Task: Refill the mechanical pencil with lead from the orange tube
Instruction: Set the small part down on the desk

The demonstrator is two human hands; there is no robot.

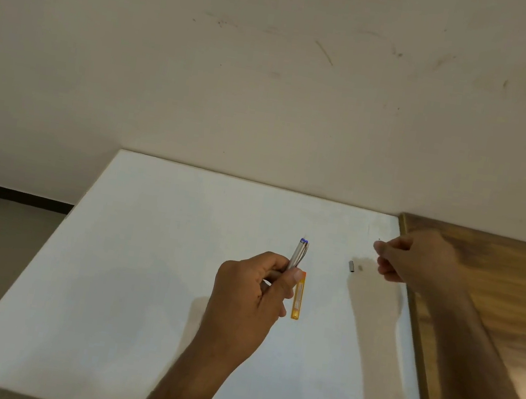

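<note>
My left hand (250,295) grips a silver mechanical pencil (298,254), its blue-ringed rear end pointing up and away. The orange lead tube (298,298) lies flat on the white table (129,264), just right of that hand and partly hidden behind its thumb. A small grey metal cap (351,266) rests on the table further right. My right hand (416,258) hovers above and right of the cap, fingertips pinched together; a tiny dark tip shows at the fingers, too small to identify.
A dark wooden surface (495,302) borders the table on the right, under my right forearm. A scuffed beige wall (272,81) rises directly behind the table. The floor drops away to the left of the table.
</note>
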